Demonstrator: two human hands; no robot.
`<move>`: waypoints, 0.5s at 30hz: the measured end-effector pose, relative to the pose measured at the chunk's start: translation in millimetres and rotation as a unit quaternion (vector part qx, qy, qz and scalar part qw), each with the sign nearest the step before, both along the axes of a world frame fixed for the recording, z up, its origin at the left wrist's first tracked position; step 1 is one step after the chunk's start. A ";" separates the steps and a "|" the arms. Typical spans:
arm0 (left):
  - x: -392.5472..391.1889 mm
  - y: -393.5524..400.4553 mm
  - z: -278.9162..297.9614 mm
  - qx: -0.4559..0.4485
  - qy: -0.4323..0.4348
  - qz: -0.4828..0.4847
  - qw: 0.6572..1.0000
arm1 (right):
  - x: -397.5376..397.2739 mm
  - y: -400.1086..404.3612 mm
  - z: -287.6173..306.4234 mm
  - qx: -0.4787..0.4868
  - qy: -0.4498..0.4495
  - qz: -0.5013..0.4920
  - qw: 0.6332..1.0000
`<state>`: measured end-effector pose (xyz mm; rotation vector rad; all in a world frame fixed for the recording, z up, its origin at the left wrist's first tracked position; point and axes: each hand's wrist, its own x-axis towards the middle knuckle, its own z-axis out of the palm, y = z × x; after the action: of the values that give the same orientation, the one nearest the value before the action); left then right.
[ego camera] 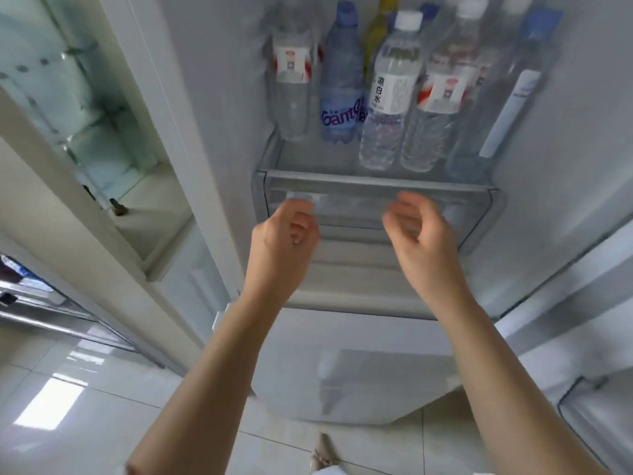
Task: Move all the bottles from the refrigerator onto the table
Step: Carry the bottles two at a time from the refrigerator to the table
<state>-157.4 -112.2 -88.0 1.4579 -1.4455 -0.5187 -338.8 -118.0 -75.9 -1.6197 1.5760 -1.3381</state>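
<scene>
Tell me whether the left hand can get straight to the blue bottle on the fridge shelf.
Probably yes. The left hand is empty, just below the shelf, and the blue bottle stands in the front row with nothing before it.

Glossy pale floor tiles (102,406) lie below; a glass-fronted cabinet (85,97) stands at left.

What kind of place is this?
Probably a home or office kitchen area: an open refrigerator with water bottles standing on its glass shelf, and a glossy tiled floor. No table is in view.
</scene>
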 end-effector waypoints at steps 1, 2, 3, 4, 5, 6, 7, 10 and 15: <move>-3.5 -13.7 4.7 -0.007 0.004 -0.001 1.000 | -3.5 -13.5 4.4 -0.011 -0.003 -0.012 1.000; -6.8 -27.3 9.5 -0.008 0.013 -0.004 1.000 | -6.6 -25.8 9.0 -0.020 -0.004 -0.025 1.000; -11.1 -42.4 14.5 -0.007 0.025 -0.012 1.000 | -10.2 -38.9 14.0 -0.025 -0.002 -0.039 0.999; -15.6 -56.2 19.5 -0.005 0.036 -0.020 0.999 | -13.5 -50.7 18.7 -0.027 -0.002 -0.054 0.998; -20.1 -69.0 24.2 -0.006 0.048 -0.027 0.998 | -16.4 -61.2 22.8 -0.029 -0.005 -0.067 0.997; -24.7 -80.4 28.4 -0.011 0.062 -0.032 0.998 | -19.0 -70.6 26.2 -0.031 -0.010 -0.081 0.996; -28.9 -89.4 32.1 -0.018 0.075 -0.035 0.996 | -20.9 -78.5 28.6 -0.034 -0.015 -0.095 0.995; -43.9 -116.4 39.8 -0.029 0.093 -0.048 0.994 | -26.6 -101.4 32.6 -0.060 -0.008 -0.134 0.989; -67.3 -157.1 44.7 -0.040 0.113 -0.080 0.990 | -29.8 -131.2 35.6 -0.060 -0.020 -0.156 0.986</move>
<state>-224.7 -269.2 -43.3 1.1847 -1.3903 -0.6945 -368.6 -249.3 -40.3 -1.4443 1.8108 -1.6428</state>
